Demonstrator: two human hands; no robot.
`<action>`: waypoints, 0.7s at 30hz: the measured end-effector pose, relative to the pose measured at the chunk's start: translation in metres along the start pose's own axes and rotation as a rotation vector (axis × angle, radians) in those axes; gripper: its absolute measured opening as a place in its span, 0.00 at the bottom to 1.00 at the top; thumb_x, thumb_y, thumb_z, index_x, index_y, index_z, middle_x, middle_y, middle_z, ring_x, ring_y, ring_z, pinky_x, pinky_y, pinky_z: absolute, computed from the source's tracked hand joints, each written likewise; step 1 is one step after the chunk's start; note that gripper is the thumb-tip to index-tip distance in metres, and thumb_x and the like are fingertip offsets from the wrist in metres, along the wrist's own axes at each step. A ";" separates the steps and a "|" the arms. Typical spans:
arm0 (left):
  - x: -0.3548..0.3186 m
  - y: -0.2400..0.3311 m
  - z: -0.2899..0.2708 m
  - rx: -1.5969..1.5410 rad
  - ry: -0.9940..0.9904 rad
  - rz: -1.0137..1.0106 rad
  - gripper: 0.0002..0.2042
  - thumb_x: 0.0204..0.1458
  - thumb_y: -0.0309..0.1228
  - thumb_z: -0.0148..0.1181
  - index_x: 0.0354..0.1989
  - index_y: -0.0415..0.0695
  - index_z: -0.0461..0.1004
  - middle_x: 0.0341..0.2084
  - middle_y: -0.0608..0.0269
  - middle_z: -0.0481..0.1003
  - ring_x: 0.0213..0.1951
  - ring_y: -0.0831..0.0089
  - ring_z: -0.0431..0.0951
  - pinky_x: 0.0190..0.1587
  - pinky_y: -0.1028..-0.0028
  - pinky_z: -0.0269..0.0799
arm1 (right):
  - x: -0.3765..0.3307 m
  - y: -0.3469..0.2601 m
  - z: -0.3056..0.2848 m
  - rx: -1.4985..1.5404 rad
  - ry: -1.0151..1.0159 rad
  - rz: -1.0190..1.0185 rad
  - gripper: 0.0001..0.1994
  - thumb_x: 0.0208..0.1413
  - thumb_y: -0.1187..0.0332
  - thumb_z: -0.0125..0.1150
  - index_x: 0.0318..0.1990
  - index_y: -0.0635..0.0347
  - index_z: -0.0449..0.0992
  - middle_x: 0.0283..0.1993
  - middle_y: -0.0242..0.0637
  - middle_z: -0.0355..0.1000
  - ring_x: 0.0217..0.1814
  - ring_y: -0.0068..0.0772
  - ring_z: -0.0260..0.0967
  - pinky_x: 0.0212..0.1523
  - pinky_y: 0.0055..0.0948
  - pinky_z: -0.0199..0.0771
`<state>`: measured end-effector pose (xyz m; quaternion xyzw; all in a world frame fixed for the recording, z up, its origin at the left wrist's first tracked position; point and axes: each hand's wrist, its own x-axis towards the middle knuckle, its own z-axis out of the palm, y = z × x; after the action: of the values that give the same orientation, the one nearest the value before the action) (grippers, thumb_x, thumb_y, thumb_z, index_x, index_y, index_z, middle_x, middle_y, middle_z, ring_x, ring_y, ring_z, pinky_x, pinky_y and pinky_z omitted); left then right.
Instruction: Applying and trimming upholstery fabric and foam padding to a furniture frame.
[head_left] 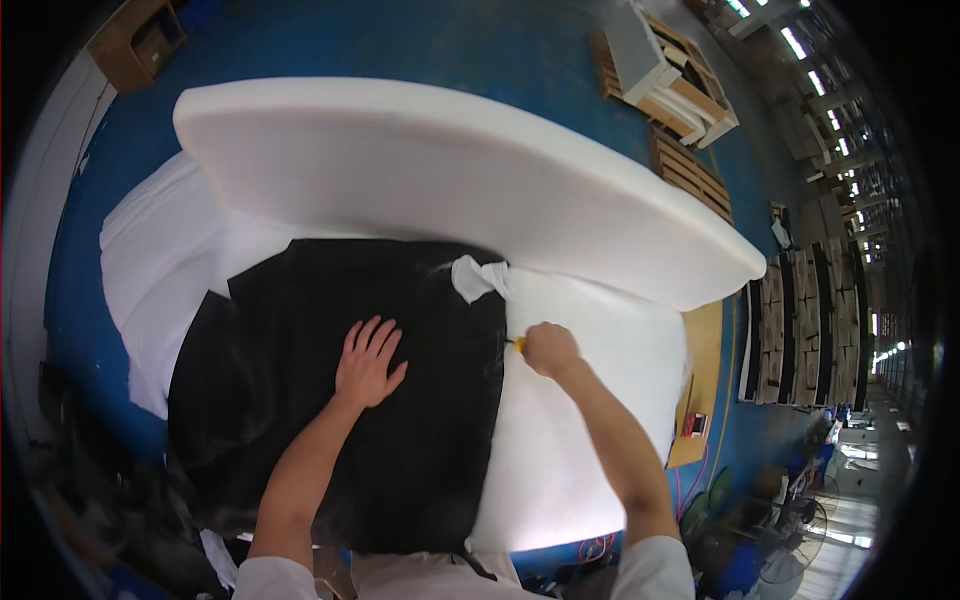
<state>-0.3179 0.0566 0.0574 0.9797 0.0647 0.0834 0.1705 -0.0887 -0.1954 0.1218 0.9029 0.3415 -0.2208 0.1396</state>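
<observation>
A large piece of black fabric (430,430) lies over the left and middle of a white padded seat (575,450). My left hand (368,365) rests flat on that fabric, fingers spread. Just past the fabric's right edge, my right hand (552,350) is closed around a small tool with a yellow handle (519,344). Its thin dark tip points left at the edge; the exact kind of tool is too small to tell. A crumpled white cloth scrap (474,278) lies near the fabric's far right corner.
Behind the seat rises a long curved white padded backrest (400,150). White cloth (160,250) drapes down at the left. To the right are a wooden board (697,360), wooden pallets (690,170) and stacked dark-and-light panels (805,325). A fan (805,515) stands at the lower right.
</observation>
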 end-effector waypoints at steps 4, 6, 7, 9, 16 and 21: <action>0.000 0.001 0.003 0.037 -0.031 -0.023 0.27 0.56 0.47 0.58 0.61 0.44 0.70 0.65 0.59 0.64 0.70 0.58 0.57 0.74 0.52 0.47 | -0.048 0.050 -0.048 -0.011 -0.090 -0.028 0.07 0.51 0.70 0.59 0.31 0.59 0.84 0.33 0.46 0.81 0.38 0.49 0.80 0.41 0.43 0.81; 0.001 0.001 0.004 0.045 -0.049 -0.026 0.28 0.56 0.46 0.58 0.62 0.44 0.70 0.66 0.59 0.64 0.70 0.58 0.57 0.74 0.52 0.47 | -0.049 0.025 -0.048 -0.077 0.031 -0.028 0.07 0.52 0.69 0.59 0.30 0.58 0.84 0.33 0.45 0.81 0.37 0.48 0.81 0.40 0.44 0.81; 0.002 0.001 0.004 0.057 -0.036 -0.033 0.28 0.56 0.46 0.58 0.62 0.44 0.70 0.66 0.59 0.64 0.70 0.57 0.56 0.74 0.52 0.46 | -0.035 -0.002 -0.037 0.018 0.060 -0.040 0.07 0.52 0.69 0.59 0.30 0.58 0.84 0.34 0.45 0.81 0.38 0.47 0.81 0.40 0.44 0.81; 0.003 0.002 0.002 0.056 -0.075 -0.029 0.28 0.56 0.46 0.58 0.62 0.45 0.70 0.66 0.59 0.63 0.70 0.57 0.56 0.74 0.51 0.46 | -0.005 -0.048 -0.007 0.096 0.154 -0.026 0.07 0.51 0.69 0.60 0.29 0.58 0.83 0.33 0.46 0.80 0.38 0.48 0.81 0.40 0.45 0.81; 0.043 0.016 -0.021 0.099 -0.135 -0.082 0.24 0.55 0.48 0.60 0.52 0.42 0.76 0.60 0.56 0.68 0.66 0.55 0.62 0.66 0.51 0.57 | -0.100 0.032 0.001 0.174 0.226 0.004 0.07 0.54 0.67 0.58 0.32 0.59 0.80 0.29 0.44 0.78 0.33 0.48 0.79 0.35 0.47 0.78; 0.140 0.046 0.017 -0.330 -0.188 -0.579 0.27 0.56 0.56 0.60 0.37 0.39 0.81 0.35 0.49 0.81 0.42 0.48 0.81 0.45 0.56 0.75 | -0.232 0.055 0.023 0.836 0.212 0.325 0.12 0.59 0.60 0.66 0.41 0.60 0.81 0.29 0.46 0.79 0.32 0.46 0.79 0.34 0.39 0.78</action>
<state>-0.1735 0.0299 0.0777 0.8834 0.3098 -0.0496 0.3482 -0.2138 -0.3734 0.2225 0.9411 0.0893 -0.2213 -0.2395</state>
